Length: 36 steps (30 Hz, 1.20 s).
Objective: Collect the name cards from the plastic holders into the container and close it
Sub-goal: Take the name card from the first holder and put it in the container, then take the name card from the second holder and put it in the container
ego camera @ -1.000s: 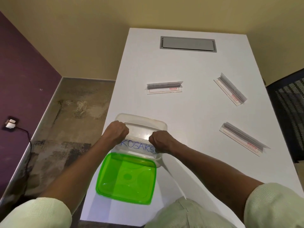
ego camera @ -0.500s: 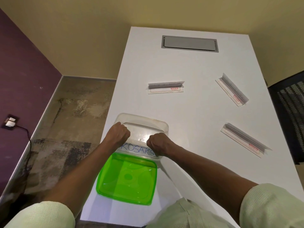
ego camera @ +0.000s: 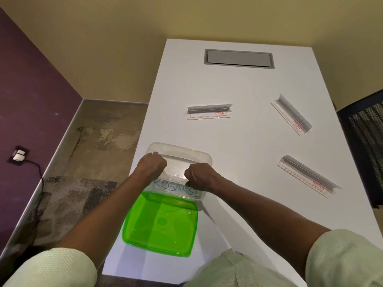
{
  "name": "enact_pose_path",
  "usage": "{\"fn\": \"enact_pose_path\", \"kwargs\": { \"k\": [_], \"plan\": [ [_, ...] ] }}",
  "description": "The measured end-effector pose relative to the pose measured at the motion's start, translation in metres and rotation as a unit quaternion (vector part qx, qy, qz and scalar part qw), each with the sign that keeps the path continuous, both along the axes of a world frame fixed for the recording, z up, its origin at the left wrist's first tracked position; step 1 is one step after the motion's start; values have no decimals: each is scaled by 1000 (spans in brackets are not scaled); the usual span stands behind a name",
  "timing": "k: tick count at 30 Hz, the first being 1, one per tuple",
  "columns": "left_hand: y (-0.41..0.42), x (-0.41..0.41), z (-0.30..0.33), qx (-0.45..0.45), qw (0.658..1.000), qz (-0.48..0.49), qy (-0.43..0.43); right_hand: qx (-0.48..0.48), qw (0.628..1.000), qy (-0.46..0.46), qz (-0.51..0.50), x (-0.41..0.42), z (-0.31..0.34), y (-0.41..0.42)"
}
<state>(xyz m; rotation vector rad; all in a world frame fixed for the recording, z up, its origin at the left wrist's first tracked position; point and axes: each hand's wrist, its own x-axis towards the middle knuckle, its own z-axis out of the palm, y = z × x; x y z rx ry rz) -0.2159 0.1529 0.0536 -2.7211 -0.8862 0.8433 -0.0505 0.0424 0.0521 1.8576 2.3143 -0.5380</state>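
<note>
My left hand (ego camera: pixel 152 164) and my right hand (ego camera: pixel 199 175) grip the two ends of a clear plastic holder (ego camera: pixel 178 167) over the clear container (ego camera: pixel 180 147) at the table's near left. A white name card (ego camera: pixel 176 186) lettered KOSAKSI in blue shows just below my fists, at the container's near side. The green lid (ego camera: pixel 161 222) lies flat in front of the container. Three more holders with cards rest on the table: one in the middle (ego camera: pixel 209 111), one far right (ego camera: pixel 291 113), one near right (ego camera: pixel 308 176).
The white table (ego camera: pixel 238 146) has a grey cable hatch (ego camera: pixel 238 59) at its far end. A dark mesh chair (ego camera: pixel 364 141) stands at the right edge. To the left the table edge drops to the floor, by a purple wall with a plugged socket (ego camera: pixel 18 156).
My right hand has shifted slightly left toward my left hand, and the whole word on the card now shows. The holders on the table have not moved.
</note>
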Motion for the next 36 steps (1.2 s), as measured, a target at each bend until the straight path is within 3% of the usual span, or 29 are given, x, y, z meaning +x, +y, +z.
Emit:
{"fn": "enact_pose_path", "kwargs": {
  "k": [9, 20, 25, 36],
  "plan": [
    [-12, 6, 34, -85, 977, 135, -145, 133, 991, 0, -15, 19, 30, -13],
    [-52, 43, 54, -67, 908, 252, -329, 180, 980, -3, -86, 68, 52, -64],
    [-78, 71, 55, -48, 893, 223, -388, 195, 974, 0, -116, 105, 53, -93],
    [-124, 162, 56, -72, 884, 195, -419, 200, 959, -6, -200, 203, 43, -154]
  ]
}}
